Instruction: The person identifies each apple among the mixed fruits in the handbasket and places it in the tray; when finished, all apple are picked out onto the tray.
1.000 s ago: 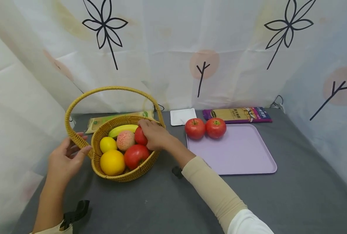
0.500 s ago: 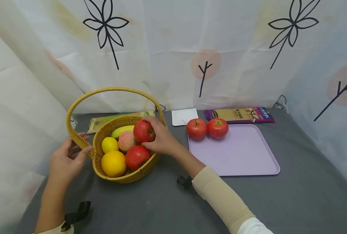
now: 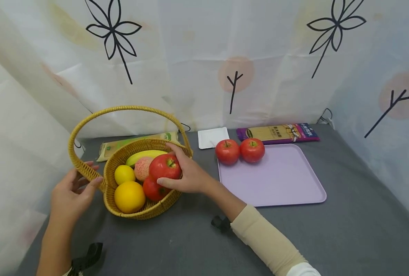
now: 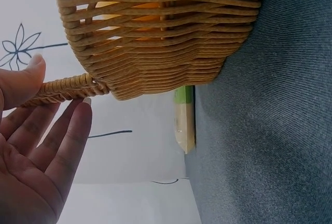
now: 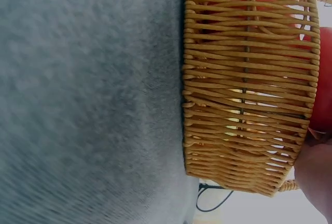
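A yellow wicker basket stands at the left of the grey table, its tall arched handle upright. My left hand pinches the foot of that handle, the thumb on one side and the fingers on the other in the left wrist view. Over the basket's right side, my right hand grips a red apple between thumb and fingers. Below it sits another red apple, partly covered. A banana, a peach, a lemon and an orange lie inside too.
To the right is a lilac tray, with two red apples at its back left corner. Behind lie a white square packet, a purple noodle packet and a green-and-yellow packet. A printed curtain hangs behind the table.
My right hand has lifted the red apple from among the fruit and brought it slightly nearer, over the other apple. The left hand has stayed at the basket handle.
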{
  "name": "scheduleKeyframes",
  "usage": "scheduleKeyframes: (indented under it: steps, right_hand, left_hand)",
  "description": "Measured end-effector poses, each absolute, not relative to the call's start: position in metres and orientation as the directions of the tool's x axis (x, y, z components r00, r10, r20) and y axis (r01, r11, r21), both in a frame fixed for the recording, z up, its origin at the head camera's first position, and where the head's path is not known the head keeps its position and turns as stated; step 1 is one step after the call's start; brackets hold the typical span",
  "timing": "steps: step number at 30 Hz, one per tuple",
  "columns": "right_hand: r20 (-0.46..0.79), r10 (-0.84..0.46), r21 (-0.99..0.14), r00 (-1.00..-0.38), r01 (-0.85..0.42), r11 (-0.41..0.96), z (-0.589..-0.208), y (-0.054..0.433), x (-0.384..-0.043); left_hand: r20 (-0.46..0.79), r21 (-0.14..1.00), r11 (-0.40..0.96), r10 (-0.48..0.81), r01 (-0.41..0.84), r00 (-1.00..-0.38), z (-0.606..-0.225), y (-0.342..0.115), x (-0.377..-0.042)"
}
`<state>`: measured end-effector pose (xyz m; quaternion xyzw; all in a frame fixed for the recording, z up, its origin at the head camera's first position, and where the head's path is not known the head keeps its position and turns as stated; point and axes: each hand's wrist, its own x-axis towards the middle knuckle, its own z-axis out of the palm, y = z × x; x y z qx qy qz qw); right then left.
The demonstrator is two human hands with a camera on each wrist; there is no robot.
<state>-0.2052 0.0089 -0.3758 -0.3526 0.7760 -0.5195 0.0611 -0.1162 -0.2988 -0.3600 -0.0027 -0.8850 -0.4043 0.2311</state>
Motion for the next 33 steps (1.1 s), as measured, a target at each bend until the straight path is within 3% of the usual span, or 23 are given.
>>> scheduleKeyframes:
  steps: [11,26,33]
  right_hand:
    - [0.361,-0.681,-0.725,-0.637,-0.651,0.224,-0.382,0.010,-0.190]
    - [0.403,-0.638,-0.764,-0.657,-0.625,0.162,-0.385,0.013,-0.186]
    - [0.457,-0.592,-0.815,-0.664,-0.580,0.021,-0.380,0.017,-0.184]
  left_hand:
    - [0.417,0.702,0.688,-0.186,0.185,-0.890,-0.359,-0.300,-0.116]
    - [0.331,0.693,0.696,-0.076,0.188,-0.940,-0.364,-0.308,-0.120]
    - [0.266,0.700,0.696,-0.049,0.158,-0.963,-0.367,-0.313,-0.119]
